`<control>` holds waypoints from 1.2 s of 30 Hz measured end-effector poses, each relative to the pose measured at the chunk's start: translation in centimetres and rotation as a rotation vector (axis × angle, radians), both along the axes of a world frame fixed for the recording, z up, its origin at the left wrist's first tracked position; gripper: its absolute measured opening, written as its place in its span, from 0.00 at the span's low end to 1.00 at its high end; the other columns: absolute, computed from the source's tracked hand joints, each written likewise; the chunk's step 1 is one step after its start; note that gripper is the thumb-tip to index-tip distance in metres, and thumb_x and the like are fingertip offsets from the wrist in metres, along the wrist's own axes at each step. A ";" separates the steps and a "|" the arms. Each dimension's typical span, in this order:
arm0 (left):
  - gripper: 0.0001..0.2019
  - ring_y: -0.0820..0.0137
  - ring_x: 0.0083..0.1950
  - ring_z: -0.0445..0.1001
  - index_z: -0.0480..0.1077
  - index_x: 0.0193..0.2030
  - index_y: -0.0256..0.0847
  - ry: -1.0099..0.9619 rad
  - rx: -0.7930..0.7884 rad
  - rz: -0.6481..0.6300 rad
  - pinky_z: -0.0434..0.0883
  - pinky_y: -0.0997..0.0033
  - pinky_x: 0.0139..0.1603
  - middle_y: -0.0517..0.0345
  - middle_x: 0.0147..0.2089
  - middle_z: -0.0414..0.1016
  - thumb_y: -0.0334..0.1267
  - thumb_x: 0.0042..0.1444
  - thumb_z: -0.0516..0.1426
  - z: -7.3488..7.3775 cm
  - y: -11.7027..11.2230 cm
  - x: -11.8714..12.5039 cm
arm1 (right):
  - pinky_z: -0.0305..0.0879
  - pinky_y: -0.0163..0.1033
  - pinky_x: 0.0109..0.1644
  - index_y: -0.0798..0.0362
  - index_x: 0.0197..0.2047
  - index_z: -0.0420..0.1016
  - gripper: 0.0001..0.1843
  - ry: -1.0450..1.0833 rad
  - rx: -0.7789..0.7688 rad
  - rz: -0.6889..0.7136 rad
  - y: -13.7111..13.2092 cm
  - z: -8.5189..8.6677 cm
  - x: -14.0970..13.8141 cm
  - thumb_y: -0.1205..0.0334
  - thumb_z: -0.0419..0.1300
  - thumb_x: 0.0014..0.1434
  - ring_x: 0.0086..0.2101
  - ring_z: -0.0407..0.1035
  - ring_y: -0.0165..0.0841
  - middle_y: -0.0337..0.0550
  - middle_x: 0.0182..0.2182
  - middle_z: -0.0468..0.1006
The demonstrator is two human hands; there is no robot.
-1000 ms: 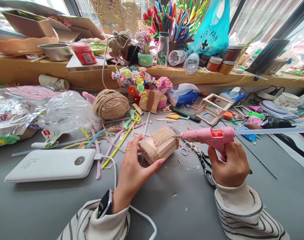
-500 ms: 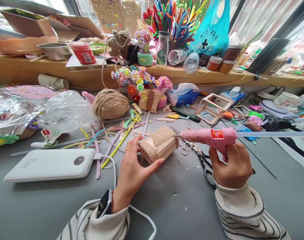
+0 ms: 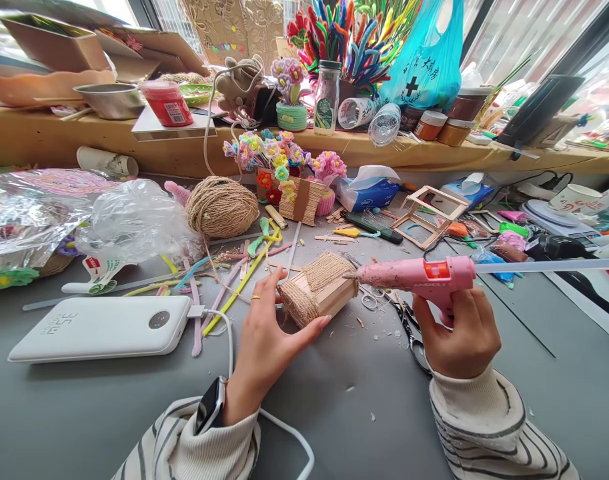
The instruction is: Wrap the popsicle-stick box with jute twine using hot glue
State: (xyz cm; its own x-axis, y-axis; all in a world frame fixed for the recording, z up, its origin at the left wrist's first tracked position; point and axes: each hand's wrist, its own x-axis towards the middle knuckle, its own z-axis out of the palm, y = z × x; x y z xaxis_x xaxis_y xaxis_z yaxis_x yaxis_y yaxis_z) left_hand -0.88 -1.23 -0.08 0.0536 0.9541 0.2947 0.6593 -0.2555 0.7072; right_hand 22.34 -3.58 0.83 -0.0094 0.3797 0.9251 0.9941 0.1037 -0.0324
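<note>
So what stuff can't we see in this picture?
In the head view:
Lower handle of the pink glue gun: hidden by the right hand.
Far end of the glue stick: cut off by the right edge.
Underside of the twine-wrapped wooden piece: faces away.
Any glue at the nozzle: too small to tell.

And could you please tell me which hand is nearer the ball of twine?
Left. The left hand is in front of the ball of twine; the right hand, holding the glue gun, is much farther right.
</note>
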 end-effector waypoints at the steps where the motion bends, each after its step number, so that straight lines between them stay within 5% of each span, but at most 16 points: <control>1: 0.38 0.58 0.52 0.67 0.51 0.59 0.43 0.002 0.004 -0.001 0.69 0.56 0.47 0.47 0.54 0.63 0.54 0.43 0.59 0.0 0.0 0.0 | 0.59 0.33 0.25 0.57 0.37 0.72 0.10 -0.001 -0.007 0.005 0.0 0.1 -0.1 0.68 0.62 0.48 0.22 0.62 0.28 0.38 0.20 0.65; 36: 0.38 0.58 0.52 0.67 0.51 0.59 0.43 0.002 -0.001 -0.004 0.69 0.56 0.46 0.47 0.54 0.63 0.55 0.43 0.59 0.1 0.0 0.1 | 0.57 0.33 0.24 0.55 0.35 0.70 0.07 -0.024 -0.016 0.008 0.1 0.2 -0.5 0.71 0.59 0.50 0.21 0.58 0.27 0.35 0.18 0.60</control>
